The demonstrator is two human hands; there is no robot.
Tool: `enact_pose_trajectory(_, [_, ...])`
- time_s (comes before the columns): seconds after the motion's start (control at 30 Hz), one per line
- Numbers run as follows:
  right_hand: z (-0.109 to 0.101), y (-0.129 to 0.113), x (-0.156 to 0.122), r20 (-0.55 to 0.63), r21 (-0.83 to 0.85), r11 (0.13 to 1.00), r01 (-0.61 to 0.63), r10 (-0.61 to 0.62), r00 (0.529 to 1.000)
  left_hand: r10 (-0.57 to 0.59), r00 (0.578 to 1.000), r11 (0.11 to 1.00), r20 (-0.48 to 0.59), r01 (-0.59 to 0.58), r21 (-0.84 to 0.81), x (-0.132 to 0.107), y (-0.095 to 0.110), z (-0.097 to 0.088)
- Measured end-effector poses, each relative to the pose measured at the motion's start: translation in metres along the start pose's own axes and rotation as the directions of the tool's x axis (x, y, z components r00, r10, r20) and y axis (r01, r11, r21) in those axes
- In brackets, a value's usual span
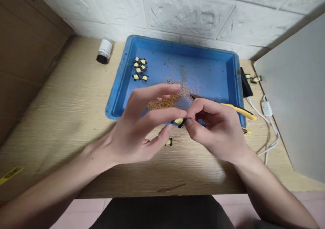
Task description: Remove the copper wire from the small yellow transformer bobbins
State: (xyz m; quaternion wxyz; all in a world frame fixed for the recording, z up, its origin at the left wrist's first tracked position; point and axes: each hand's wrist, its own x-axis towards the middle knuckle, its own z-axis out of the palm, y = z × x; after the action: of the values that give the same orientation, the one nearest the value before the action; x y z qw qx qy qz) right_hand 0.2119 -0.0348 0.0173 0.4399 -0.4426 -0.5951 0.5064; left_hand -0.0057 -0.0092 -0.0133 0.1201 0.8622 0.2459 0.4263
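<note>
Above the tray's front edge, my right hand (213, 127) pinches a small transformer coil (178, 121) with yellow tape and black ends between thumb and forefinger. My left hand (142, 120) is beside it with fingers spread; its index fingertip is close to the coil, and I cannot tell whether it touches. A second coil (169, 142) with thin wire ends lies on the table below, partly behind the left thumb. Behind my right hand, pliers (238, 110) with yellow and black handles lie across the tray's right side, their middle hidden.
A blue tray (182, 46) against the brick wall holds a heap of copper-coloured wire clippings (165, 102) and several finished-looking coils (139, 69) at its left. A white cylinder (105, 50) lies left. At right are more coils (255, 80) and a white cord with a switch (266, 108).
</note>
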Motion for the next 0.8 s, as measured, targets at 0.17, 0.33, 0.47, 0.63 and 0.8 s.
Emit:
enact_pose_trajectory(0.17, [0.001,0.002,0.000,0.032,0.088,0.996,-0.015,0.013,0.999,0.234,0.972,0.926,0.023,-0.230,0.300,0.001,-0.003,-0.008])
enact_pose_trajectory(0.33, [0.002,0.003,-0.001,0.076,0.092,0.995,-0.025,0.018,0.997,0.210,0.974,0.937,0.081,-0.224,0.269,-0.001,0.006,-0.018])
enact_pose_trajectory(0.47, [0.002,0.004,-0.002,0.087,0.073,0.997,-0.017,0.010,0.996,0.142,0.981,0.954,0.133,-0.171,0.246,-0.002,0.010,-0.022])
enact_pose_trajectory(0.63, [0.000,0.001,-0.003,0.086,-0.016,1.000,-0.025,0.026,0.996,0.133,0.978,0.967,0.160,-0.164,0.195,-0.003,0.007,-0.022])
enact_pose_trajectory(0.8, [0.000,-0.003,-0.006,0.068,-0.246,0.959,0.140,-0.127,0.989,0.134,0.984,0.974,0.119,-0.153,0.166,-0.003,0.008,-0.022])
